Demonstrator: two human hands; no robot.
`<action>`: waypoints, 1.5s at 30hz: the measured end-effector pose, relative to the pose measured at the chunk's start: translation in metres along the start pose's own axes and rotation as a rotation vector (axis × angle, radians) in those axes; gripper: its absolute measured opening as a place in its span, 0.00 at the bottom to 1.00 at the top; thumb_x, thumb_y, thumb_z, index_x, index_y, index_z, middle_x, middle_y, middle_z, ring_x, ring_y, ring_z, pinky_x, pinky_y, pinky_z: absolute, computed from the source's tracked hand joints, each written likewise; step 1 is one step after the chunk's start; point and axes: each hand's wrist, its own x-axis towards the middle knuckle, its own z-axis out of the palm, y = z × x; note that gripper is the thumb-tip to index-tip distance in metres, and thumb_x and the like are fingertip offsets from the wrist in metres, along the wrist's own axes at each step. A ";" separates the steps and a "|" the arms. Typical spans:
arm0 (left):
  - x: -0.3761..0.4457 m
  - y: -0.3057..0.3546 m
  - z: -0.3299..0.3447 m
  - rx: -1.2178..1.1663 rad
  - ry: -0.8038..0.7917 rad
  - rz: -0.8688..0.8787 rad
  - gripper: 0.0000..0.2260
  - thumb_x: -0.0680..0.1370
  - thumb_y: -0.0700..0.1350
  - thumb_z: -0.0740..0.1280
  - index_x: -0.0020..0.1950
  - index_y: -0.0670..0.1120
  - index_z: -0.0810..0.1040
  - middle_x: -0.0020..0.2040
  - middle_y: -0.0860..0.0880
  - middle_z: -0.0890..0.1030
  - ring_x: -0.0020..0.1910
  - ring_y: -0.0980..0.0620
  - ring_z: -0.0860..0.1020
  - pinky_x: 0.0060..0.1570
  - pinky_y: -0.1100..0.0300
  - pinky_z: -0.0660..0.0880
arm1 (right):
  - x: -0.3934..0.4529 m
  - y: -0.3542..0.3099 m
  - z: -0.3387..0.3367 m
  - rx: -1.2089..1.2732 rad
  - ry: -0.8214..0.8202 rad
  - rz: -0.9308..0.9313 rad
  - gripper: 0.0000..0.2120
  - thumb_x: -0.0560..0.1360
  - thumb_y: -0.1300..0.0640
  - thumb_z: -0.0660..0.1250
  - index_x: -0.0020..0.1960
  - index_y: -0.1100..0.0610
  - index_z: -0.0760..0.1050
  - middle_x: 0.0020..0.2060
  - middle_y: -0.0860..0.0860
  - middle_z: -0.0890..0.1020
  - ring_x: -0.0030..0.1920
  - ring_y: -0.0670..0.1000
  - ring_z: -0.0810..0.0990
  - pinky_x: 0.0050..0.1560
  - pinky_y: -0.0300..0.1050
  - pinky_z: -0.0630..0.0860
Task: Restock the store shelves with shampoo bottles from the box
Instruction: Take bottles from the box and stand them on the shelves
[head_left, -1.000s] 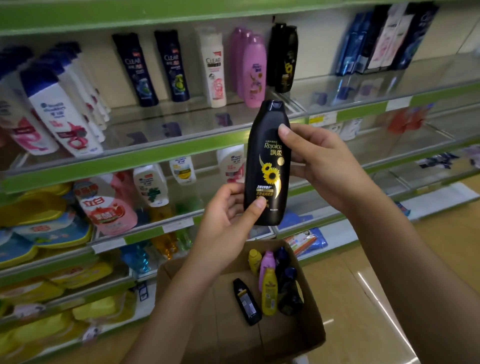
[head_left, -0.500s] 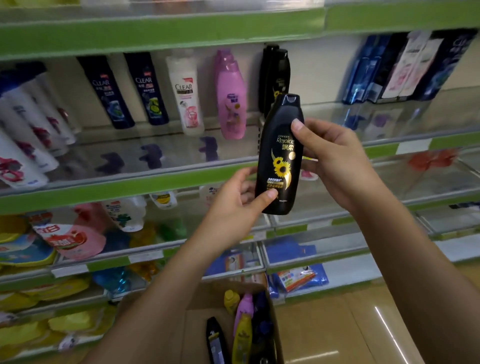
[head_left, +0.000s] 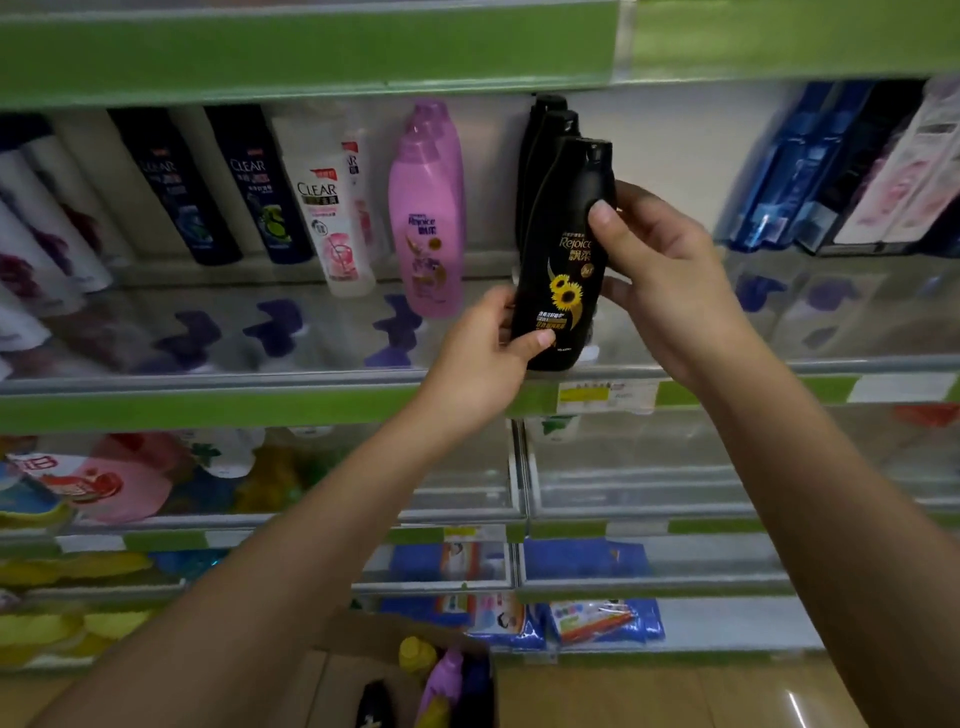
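Note:
A black Rejoice shampoo bottle (head_left: 563, 260) with a sunflower label stands upright at the front of the glass shelf (head_left: 260, 384), just ahead of two matching black bottles (head_left: 545, 124). My left hand (head_left: 483, 364) grips its lower part, thumb across the label. My right hand (head_left: 660, 275) holds its upper right side, thumb on the front. Whether its base touches the shelf I cannot tell. The cardboard box (head_left: 332, 691) sits on the floor at the bottom, with yellow, pink and black bottles (head_left: 447, 680) inside.
Left of the black bottles stand pink Rejoice bottles (head_left: 428, 218), white and dark Clear bottles (head_left: 332, 218), and white bottles at far left. Blue and black packs (head_left: 810, 171) fill the right. A green shelf edge (head_left: 311, 47) hangs overhead. Lower shelves hold pouches and packets.
Both hands have carried the black bottle up and forward, from in front of the shelf edge onto the shelf level, right in front of the matching black bottles. The view has tilted up.

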 end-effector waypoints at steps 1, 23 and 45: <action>0.006 -0.001 0.001 0.021 0.011 0.008 0.16 0.77 0.39 0.67 0.64 0.43 0.71 0.57 0.46 0.80 0.57 0.51 0.79 0.61 0.51 0.74 | 0.005 0.004 -0.002 -0.002 -0.005 -0.008 0.14 0.80 0.61 0.61 0.65 0.62 0.73 0.50 0.52 0.82 0.52 0.48 0.81 0.55 0.51 0.79; 0.086 -0.026 0.015 0.272 0.053 0.039 0.14 0.77 0.38 0.66 0.62 0.42 0.71 0.59 0.44 0.78 0.59 0.48 0.76 0.57 0.59 0.72 | 0.068 0.052 -0.020 -0.150 -0.004 -0.163 0.17 0.80 0.63 0.62 0.69 0.58 0.70 0.52 0.47 0.82 0.52 0.42 0.82 0.55 0.41 0.78; 0.097 -0.030 0.020 0.262 0.058 0.048 0.16 0.76 0.40 0.68 0.63 0.42 0.70 0.58 0.45 0.79 0.58 0.47 0.77 0.60 0.54 0.73 | 0.077 0.053 -0.022 -0.261 0.022 -0.153 0.18 0.80 0.55 0.63 0.68 0.57 0.72 0.59 0.51 0.81 0.60 0.48 0.80 0.64 0.52 0.75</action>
